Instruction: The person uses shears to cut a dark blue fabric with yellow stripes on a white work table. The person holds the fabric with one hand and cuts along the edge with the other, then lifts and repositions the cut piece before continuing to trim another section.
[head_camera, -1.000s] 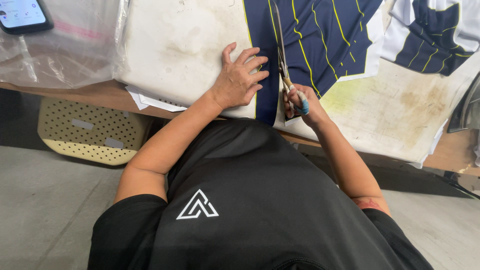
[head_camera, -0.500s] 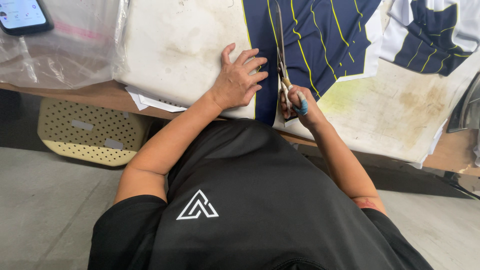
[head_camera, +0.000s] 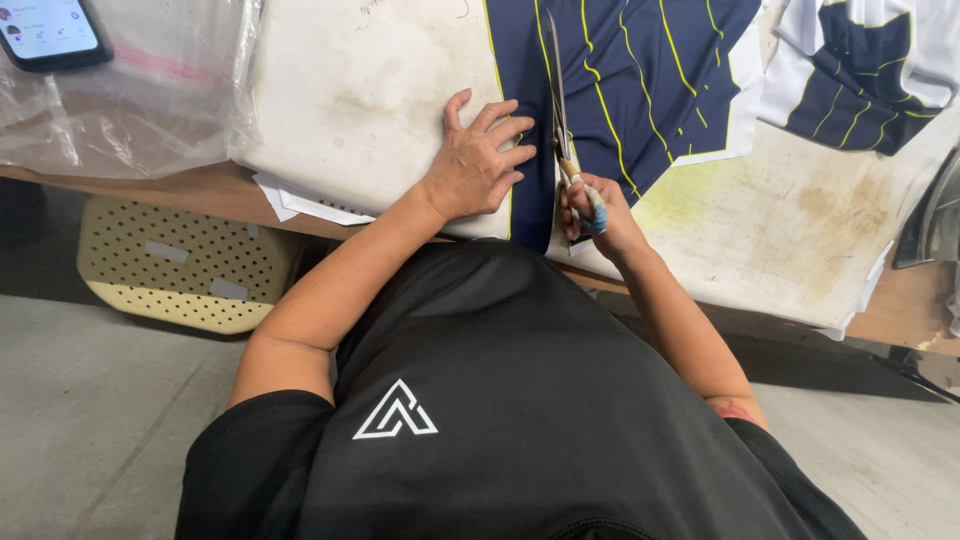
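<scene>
We judge the step in hand to be a cut along the navy fabric with yellow stripes (head_camera: 640, 90), which lies flat at 12 o'clock on the counter (head_camera: 780, 230), over a stained white board (head_camera: 360, 100).

1. Left hand (head_camera: 478, 160): it lies open and flat, fingers spread, pressing the left edge of the fabric against the board. It holds nothing.
2. Right hand (head_camera: 592, 210): it is closed around the handles of the scissors (head_camera: 558, 110), just to the 3 o'clock side of the left hand. The blades point toward 12 o'clock and lie on the fabric (whether they stand parted or closed we cannot tell at this angle).

In our judgement, a further cut calls for the blades to track straight toward 12 o'clock while the left hand keeps the cloth taut and clear of the blade line.

Containers: a clear plastic bag (head_camera: 120, 110) lies at 10 o'clock on the counter; its contents cannot be made out. A phone (head_camera: 48, 32) rests on it at the far corner. A perforated cream basket (head_camera: 180, 280) stands on the floor at 9 o'clock, below the counter edge; its inside is hidden. A second piece of striped cloth (head_camera: 860, 70) lies at 2 o'clock, well apart from the hands.
</scene>
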